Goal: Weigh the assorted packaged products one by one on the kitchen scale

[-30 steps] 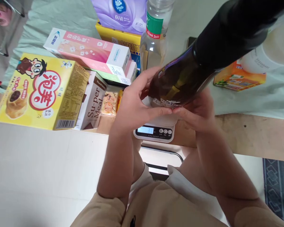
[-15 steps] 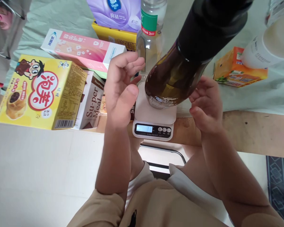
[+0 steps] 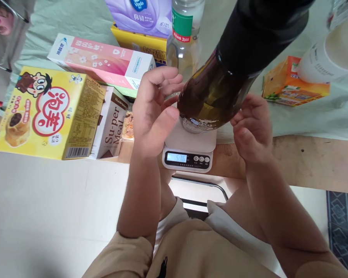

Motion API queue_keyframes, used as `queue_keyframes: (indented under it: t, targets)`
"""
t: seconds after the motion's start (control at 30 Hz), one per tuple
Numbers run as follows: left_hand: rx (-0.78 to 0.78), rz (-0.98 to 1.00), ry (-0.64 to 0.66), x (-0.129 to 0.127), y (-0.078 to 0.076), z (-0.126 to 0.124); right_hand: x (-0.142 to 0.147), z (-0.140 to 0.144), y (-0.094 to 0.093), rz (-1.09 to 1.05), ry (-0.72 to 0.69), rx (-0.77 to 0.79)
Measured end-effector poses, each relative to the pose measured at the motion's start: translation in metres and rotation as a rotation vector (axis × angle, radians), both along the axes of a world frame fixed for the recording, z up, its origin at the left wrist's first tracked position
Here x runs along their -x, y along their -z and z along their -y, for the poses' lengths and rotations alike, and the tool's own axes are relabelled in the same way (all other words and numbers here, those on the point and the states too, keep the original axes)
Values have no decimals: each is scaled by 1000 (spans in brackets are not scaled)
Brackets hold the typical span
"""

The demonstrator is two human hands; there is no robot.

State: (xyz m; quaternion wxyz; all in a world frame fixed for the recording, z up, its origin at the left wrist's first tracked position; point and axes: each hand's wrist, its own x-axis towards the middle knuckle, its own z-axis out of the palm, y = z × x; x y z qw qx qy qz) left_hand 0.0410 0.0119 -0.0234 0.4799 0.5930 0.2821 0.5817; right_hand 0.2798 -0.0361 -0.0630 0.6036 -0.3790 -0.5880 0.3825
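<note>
A dark brown glass bottle [image 3: 211,100] with a wide black top stands on the pale plate of a white kitchen scale [image 3: 168,164]. The scale's lit display [image 3: 176,158] seems to read 576. My left hand [image 3: 152,116] is curved beside the bottle's left side, fingers apart, its thumb tip very near or touching the glass. On the other side, my right hand [image 3: 253,131] is half curled with loose fingers, close to the glass. Its fingertips are partly behind the bottle, so contact there cannot be told. Neither hand grips the bottle.
To the left lie a yellow snack box [image 3: 43,116], a Su-per Meal box [image 3: 111,125] and a pink-and-white box [image 3: 101,61]. Behind are a purple Vinda tissue pack [image 3: 142,17] and a clear bottle [image 3: 182,54]. An orange box [image 3: 292,85] and a white container [image 3: 316,61] are right.
The scale's display has changed to a higher number, now seemingly 576. My left hand has shifted slightly right, nearer the bottle. The bottle stays on the scale.
</note>
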Motion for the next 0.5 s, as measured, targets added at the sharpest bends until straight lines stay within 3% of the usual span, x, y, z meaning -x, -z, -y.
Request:
queue_keyframes:
  t: [0.17, 0.37, 0.5]
  targets:
    - [-124, 0, 77, -3, 4, -3, 10, -1, -3, 23, -6, 23]
    - [-148, -25, 29, -4, -2, -2, 28, -4, -2, 54, -74, -1]
    - [-121, -21, 37, -5, -4, 4, 42, -6, 6, 66, 26, 23]
